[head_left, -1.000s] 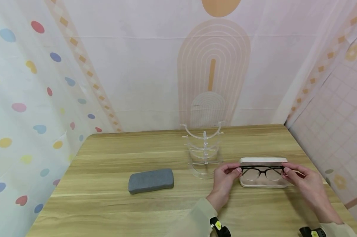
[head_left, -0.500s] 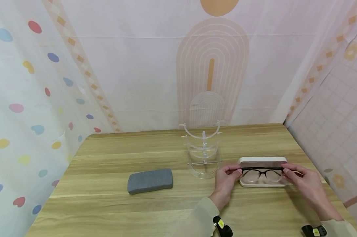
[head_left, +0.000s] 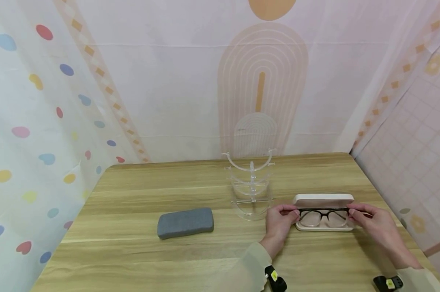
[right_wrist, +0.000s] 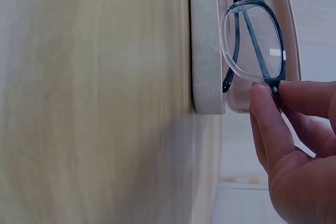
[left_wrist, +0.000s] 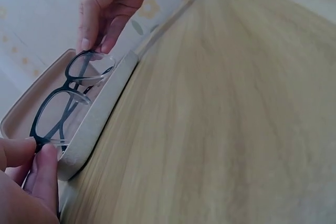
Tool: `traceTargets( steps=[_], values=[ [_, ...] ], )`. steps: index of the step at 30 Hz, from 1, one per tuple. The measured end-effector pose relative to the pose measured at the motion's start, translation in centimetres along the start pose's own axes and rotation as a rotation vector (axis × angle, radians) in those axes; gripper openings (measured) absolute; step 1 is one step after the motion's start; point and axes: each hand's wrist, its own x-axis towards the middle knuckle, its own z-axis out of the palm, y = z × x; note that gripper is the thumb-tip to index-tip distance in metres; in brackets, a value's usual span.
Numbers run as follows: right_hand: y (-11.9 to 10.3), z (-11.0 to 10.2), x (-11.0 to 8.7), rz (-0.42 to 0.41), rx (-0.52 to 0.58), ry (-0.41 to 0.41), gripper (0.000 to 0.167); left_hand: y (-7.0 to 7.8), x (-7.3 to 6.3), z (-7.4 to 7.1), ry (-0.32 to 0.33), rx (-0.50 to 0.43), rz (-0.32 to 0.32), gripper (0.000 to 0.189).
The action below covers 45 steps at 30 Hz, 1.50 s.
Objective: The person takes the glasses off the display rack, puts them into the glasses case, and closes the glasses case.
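A pair of black-rimmed eyeglasses [head_left: 323,213] with clear lower rims is held between both hands, its temples folded behind the lenses. My left hand [head_left: 279,224] pinches the left end of the frame with thumb and fingers. At the other end, my right hand [head_left: 378,227] pinches the corner near the hinge, as the right wrist view shows. Under the glasses lies an opened glasses case [head_left: 323,196], pale outside and pinkish inside, lid standing up at the back. In the left wrist view the glasses [left_wrist: 68,82] overlap the case's front wall [left_wrist: 100,116].
A clear acrylic eyewear stand [head_left: 252,182] with several curved tiers rises left of the case. Farther left on the wooden table [head_left: 132,259] lies a closed grey glasses case [head_left: 185,223]. Patterned curtains hang behind and at both sides.
Both hands have lowered the eyeglasses slightly toward the front of the opened case. The left hand has shifted a little to the right; the grip at both ends is unchanged.
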Motion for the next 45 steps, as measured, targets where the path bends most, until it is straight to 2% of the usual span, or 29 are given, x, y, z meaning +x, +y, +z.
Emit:
traceTargets(
  steps=[6,13,18,29,34,37,41,45],
  values=[
    [0.2,-0.2,0.2,-0.008,-0.066,-0.016,0.027,0.2,0.0,-0.2,-0.001,0.145,0.033,0.005],
    [0.2,-0.2,0.5,0.010,-0.061,-0.048,0.027,0.4,0.2,-0.5,0.002,0.316,0.086,0.006],
    [0.0,-0.1,0.7,0.033,-0.057,-0.067,0.029,0.3,0.4,-0.5,0.014,0.377,0.119,0.005],
    [0.2,0.0,0.9,0.032,-0.058,-0.076,0.030,0.4,0.4,-0.8,-0.014,0.421,0.127,0.009],
    [0.2,0.1,0.9,0.063,0.046,-0.104,0.032,0.3,0.5,-0.7,-0.066,0.373,0.086,0.011],
    [0.1,0.1,0.9,0.072,0.049,-0.112,0.033,0.3,0.5,-0.8,-0.086,0.354,0.071,0.014],
    [0.2,-0.1,0.9,0.087,0.057,-0.112,0.034,0.3,0.5,-1.0,-0.086,0.311,0.040,0.015],
    [0.4,-0.4,0.8,0.107,0.083,-0.076,0.037,0.3,0.5,-1.3,-0.055,0.271,0.042,0.015]
  ],
)
